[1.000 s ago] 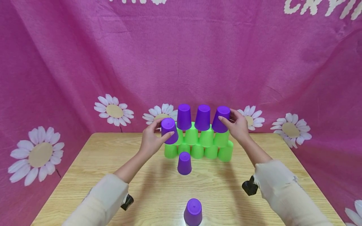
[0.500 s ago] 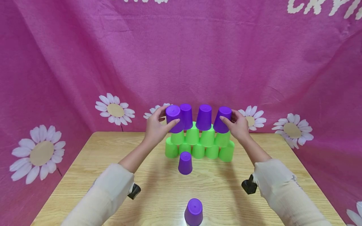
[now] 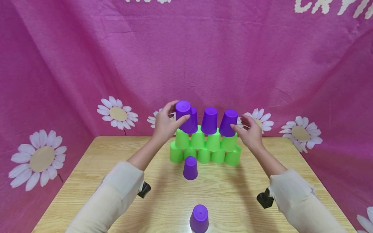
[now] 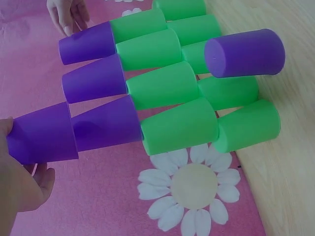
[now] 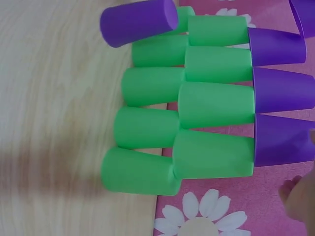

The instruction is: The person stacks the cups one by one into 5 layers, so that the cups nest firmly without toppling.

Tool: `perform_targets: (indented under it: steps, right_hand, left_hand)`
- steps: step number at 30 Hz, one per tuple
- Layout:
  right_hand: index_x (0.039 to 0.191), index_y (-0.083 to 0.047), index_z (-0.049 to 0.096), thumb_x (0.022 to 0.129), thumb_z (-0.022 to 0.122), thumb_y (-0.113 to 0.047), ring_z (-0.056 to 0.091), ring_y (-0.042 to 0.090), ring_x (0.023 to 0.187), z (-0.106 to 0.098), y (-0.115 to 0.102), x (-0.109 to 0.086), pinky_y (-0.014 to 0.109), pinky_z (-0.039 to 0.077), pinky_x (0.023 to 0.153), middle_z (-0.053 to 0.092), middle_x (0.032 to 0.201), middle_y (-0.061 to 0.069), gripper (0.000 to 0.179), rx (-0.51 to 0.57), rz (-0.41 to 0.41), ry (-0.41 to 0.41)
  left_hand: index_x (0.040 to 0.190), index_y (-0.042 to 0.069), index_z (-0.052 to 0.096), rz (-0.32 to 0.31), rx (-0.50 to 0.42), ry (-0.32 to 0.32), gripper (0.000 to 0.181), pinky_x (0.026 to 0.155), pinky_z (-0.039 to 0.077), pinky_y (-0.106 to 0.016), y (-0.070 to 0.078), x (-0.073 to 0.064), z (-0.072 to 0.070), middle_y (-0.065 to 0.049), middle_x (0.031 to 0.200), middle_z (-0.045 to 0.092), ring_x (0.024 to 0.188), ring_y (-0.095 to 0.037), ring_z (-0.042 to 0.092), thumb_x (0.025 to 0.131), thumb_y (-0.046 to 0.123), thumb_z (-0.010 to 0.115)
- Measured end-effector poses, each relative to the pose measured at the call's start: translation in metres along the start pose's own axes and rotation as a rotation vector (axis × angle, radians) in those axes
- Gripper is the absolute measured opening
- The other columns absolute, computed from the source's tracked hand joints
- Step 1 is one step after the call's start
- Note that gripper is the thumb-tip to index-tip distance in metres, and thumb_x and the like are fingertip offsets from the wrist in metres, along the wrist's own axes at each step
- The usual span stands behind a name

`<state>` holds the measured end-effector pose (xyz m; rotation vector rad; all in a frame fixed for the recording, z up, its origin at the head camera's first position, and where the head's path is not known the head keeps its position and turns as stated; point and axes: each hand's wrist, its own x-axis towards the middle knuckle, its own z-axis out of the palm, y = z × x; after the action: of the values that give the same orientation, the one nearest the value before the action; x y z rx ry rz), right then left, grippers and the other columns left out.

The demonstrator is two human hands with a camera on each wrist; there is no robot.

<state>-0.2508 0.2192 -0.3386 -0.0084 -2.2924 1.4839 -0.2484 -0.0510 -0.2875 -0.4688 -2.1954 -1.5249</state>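
Observation:
My left hand (image 3: 167,123) grips an upside-down purple cup (image 3: 183,111) between thumb and fingers. In the left wrist view, this held cup (image 4: 42,135) has its rim right at the base of the leftmost purple cup (image 4: 106,123) in the top row. That row has three upside-down purple cups, including a middle one (image 3: 209,121) and a right one (image 3: 228,123). They stand on two tiers of upside-down green cups (image 3: 213,141). Beside the right purple cup is my right hand (image 3: 252,132), fingers spread away from it and thumb tip at its side.
Two more purple cups stand upside down on the wooden table (image 3: 163,207): one cup (image 3: 190,168) just in front of the stack, another cup (image 3: 199,218) at the near edge. A pink cloth (image 3: 186,64) with daisies hangs behind.
My left hand has raised its purple cup up and to the right, over the left end of the top row. My right hand has loosened from the right purple cup and drawn slightly right.

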Motion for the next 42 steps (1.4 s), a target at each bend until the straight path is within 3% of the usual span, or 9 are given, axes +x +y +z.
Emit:
perform_targets:
  steps: [3,6,9,11,14,20,31,40,42]
  right_hand:
    - [0.122,0.005,0.054,0.08,0.069,-0.006,0.057,0.017,0.1,-0.002,0.003,-0.008,0.033,0.048,0.093,0.06,0.114,0.021,0.046,-0.003,-0.036,0.102]
    - [0.115,0.004,0.06,0.078,0.071,-0.005,0.054,-0.003,0.085,-0.003,0.006,-0.018,0.016,0.05,0.08,0.063,0.097,0.002,0.039,0.009,-0.088,0.196]
    - [0.11,0.007,0.061,0.077,0.071,-0.002,0.053,-0.01,0.077,-0.004,0.008,-0.029,0.006,0.046,0.073,0.057,0.086,-0.019,0.035,0.07,-0.142,0.233]
    - [0.108,0.009,0.062,0.077,0.071,0.001,0.055,-0.01,0.076,-0.004,0.01,-0.038,0.006,0.047,0.073,0.056,0.082,-0.026,0.034,0.107,-0.16,0.224]
    - [0.107,0.01,0.061,0.077,0.069,0.004,0.055,-0.011,0.079,-0.003,0.013,-0.052,0.007,0.047,0.076,0.056,0.082,-0.03,0.032,0.132,-0.172,0.162]
    - [0.108,0.013,0.059,0.077,0.067,0.008,0.057,-0.011,0.089,0.001,0.018,-0.078,0.008,0.048,0.08,0.059,0.092,-0.028,0.032,0.193,-0.201,-0.007]
    - [0.104,0.018,0.057,0.074,0.064,0.016,0.057,-0.008,0.096,0.011,0.033,-0.12,0.009,0.048,0.083,0.062,0.102,-0.022,0.03,0.272,-0.285,-0.188]
    - [0.106,0.016,0.058,0.076,0.066,0.01,0.057,-0.006,0.102,0.026,0.053,-0.164,0.009,0.047,0.087,0.066,0.108,-0.009,0.032,0.283,-0.277,-0.369]
    - [0.108,0.014,0.058,0.076,0.067,0.008,0.056,-0.006,0.104,0.029,0.057,-0.172,0.011,0.047,0.088,0.064,0.111,-0.011,0.034,0.281,-0.289,-0.418]
  left_hand:
    - [0.122,-0.002,0.054,-0.007,0.0,0.0,0.053,0.089,0.051,-0.042,0.002,0.004,0.002,-0.021,0.113,0.064,0.106,-0.03,0.061,0.076,0.011,0.075]
    - [0.122,-0.001,0.054,-0.006,-0.001,-0.001,0.052,0.089,0.051,-0.042,0.006,0.007,0.003,-0.02,0.112,0.064,0.105,-0.03,0.061,0.076,0.012,0.074]
    - [0.121,-0.001,0.055,0.005,0.012,0.001,0.051,0.088,0.052,-0.042,0.011,0.012,0.004,-0.02,0.111,0.065,0.104,-0.029,0.061,0.076,0.013,0.074]
    - [0.121,0.0,0.055,0.006,0.025,0.004,0.051,0.088,0.052,-0.039,0.014,0.014,0.004,-0.019,0.11,0.065,0.102,-0.028,0.061,0.076,0.013,0.074]
    - [0.121,0.0,0.055,0.004,0.044,0.005,0.051,0.087,0.052,-0.036,0.019,0.017,0.005,-0.018,0.109,0.065,0.101,-0.027,0.062,0.076,0.014,0.074]
    - [0.123,0.001,0.054,-0.019,0.032,-0.004,0.052,0.087,0.053,-0.035,0.027,0.022,0.007,-0.018,0.112,0.065,0.101,-0.027,0.063,0.077,0.015,0.074]
    - [0.125,0.002,0.054,-0.059,0.049,0.004,0.054,0.088,0.052,-0.034,0.033,0.033,0.016,-0.017,0.114,0.064,0.103,-0.027,0.062,0.077,0.017,0.074]
    - [0.126,0.004,0.053,-0.09,0.059,0.027,0.054,0.087,0.052,-0.032,0.038,0.044,0.023,-0.015,0.115,0.064,0.101,-0.026,0.063,0.078,0.018,0.074]
    - [0.126,0.004,0.053,-0.094,0.05,0.03,0.054,0.087,0.052,-0.032,0.038,0.046,0.024,-0.015,0.114,0.064,0.1,-0.026,0.063,0.078,0.018,0.074]
